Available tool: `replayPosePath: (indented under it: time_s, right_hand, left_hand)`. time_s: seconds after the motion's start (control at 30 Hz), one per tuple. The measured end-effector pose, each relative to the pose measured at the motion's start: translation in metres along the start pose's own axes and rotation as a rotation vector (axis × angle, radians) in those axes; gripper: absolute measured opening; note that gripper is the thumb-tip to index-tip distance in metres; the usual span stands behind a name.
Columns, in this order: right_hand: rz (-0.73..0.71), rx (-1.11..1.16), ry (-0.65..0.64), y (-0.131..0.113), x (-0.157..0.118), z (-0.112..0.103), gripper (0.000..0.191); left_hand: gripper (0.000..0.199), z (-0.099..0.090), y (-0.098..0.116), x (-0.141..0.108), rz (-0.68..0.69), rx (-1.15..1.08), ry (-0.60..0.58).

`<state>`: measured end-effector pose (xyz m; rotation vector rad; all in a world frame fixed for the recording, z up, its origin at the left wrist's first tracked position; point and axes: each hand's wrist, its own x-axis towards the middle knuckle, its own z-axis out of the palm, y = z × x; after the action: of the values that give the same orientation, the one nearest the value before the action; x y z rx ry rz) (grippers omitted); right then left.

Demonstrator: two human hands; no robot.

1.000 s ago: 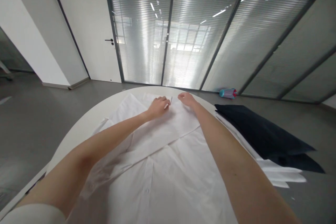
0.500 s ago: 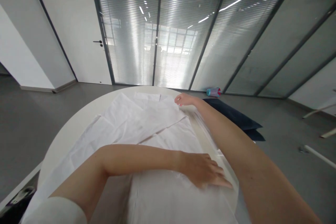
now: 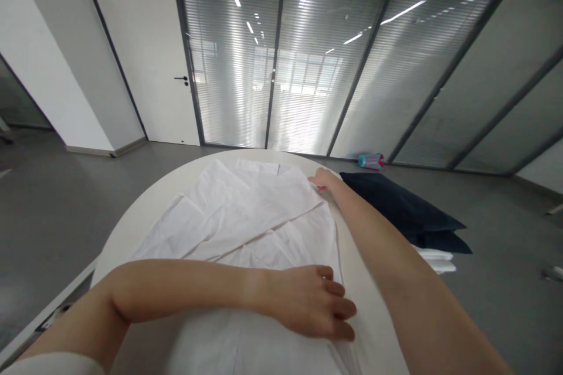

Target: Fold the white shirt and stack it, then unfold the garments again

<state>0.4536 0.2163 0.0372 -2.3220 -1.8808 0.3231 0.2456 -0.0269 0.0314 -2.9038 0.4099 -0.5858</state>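
while the left hand lies flat, fingers spread, on the white shirt at 6 o'clock, the right hand pinches its 1 o'clock edge on the bench, mid-fold.

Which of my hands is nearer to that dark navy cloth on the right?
Right. The right hand rests at the white shirt's far edge, beside the navy cloth; the left hand lies flat on the shirt's near part, farther away.
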Motion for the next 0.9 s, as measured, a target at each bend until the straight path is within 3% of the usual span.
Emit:
replayPosePath:
  time_s: [0.13, 0.33, 0.47, 0.57, 0.73, 0.9]
  right_hand:
    - [0.095, 0.038, -0.083, -0.006, 0.004, 0.012, 0.021]
    - [0.049, 0.121, -0.094, -0.019, 0.017, 0.002, 0.014]
    - [-0.063, 0.160, -0.065, -0.056, 0.025, -0.001, 0.021]
    - [-0.173, 0.150, -0.047, -0.095, 0.025, 0.011, 0.022]
    - [-0.257, 0.077, -0.084, -0.139, 0.018, 0.054, 0.018]
    - [-0.170, 0.043, -0.019, -0.142, 0.024, 0.076, 0.046]
  left_hand:
    - [0.021, -0.013, 0.011, -0.026, -0.053, 0.047, 0.029]
    - [0.020, -0.050, 0.029, -0.058, -0.222, 0.026, 0.138]
    - [0.018, -0.078, 0.051, -0.081, -0.343, -0.022, 0.121]
    - [0.015, -0.089, 0.073, -0.100, -0.451, -0.101, 0.082]
    - [0.009, -0.075, 0.105, -0.133, -0.614, -0.097, 0.030]
    - [0.009, -0.054, 0.120, -0.153, -0.651, -0.113, 0.002]
